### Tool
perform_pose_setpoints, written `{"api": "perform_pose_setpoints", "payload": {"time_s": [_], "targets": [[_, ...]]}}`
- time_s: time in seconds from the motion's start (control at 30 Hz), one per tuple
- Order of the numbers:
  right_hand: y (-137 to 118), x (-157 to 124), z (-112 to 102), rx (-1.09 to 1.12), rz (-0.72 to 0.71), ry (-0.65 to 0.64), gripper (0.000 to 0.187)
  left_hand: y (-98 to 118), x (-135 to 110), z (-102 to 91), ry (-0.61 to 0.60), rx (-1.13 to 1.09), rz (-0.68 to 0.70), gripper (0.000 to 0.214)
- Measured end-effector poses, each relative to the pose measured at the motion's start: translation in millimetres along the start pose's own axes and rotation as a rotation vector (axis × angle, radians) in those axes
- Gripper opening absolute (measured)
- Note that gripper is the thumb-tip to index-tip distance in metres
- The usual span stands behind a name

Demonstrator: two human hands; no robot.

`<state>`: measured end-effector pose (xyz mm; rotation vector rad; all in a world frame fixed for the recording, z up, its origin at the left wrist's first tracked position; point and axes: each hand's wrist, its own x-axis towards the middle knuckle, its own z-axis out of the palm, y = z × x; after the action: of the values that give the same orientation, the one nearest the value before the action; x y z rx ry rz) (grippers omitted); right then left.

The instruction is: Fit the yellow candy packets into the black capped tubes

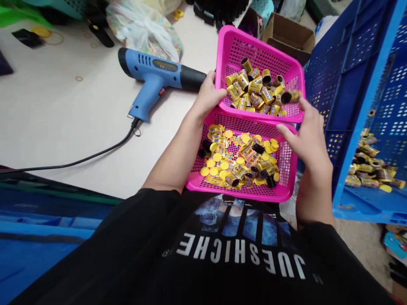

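A pale counter [63, 106] fills the left of the view, with a blue heat gun [155, 80] lying on its side and a black cord [79, 159] running from its handle toward the left edge. Beyond the gun lies a clear printed plastic bag [143, 29], and further off sits an open cardboard box [289, 38]. Two magenta plastic mesh baskets sit in front of the person's black T-shirt [241, 254], touching rim to rim. The far basket [241, 36] is packed with small yellow-wrapped cylinders [254, 89] with black ends. The near basket [235, 194] holds a looser mix of similar cylinders and flat yellow discs [205, 171]. The left hand [206, 95] is clenched on the near corner of the far basket's rim, its fingers curled over the edge. The right hand [310, 140] is raised above the baskets, grasping one wrapped cylinder [291, 96] by its side between the fingertips, over the far basket's right corner. To the right stands a blue perforated plastic crate [365, 106], with more wrapped cylinders [365, 163] heaped inside it.
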<state>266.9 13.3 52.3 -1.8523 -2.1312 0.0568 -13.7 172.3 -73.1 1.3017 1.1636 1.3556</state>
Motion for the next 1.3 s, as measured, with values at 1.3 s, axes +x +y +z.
{"api": "perform_pose_setpoints", "payload": {"time_s": [1.3], "targets": [[1, -36, -7, -0.159, 0.082, -0.101, 0.033, 6, -2, -2.1, -0.031, 0.088, 0.019, 0.037]]}}
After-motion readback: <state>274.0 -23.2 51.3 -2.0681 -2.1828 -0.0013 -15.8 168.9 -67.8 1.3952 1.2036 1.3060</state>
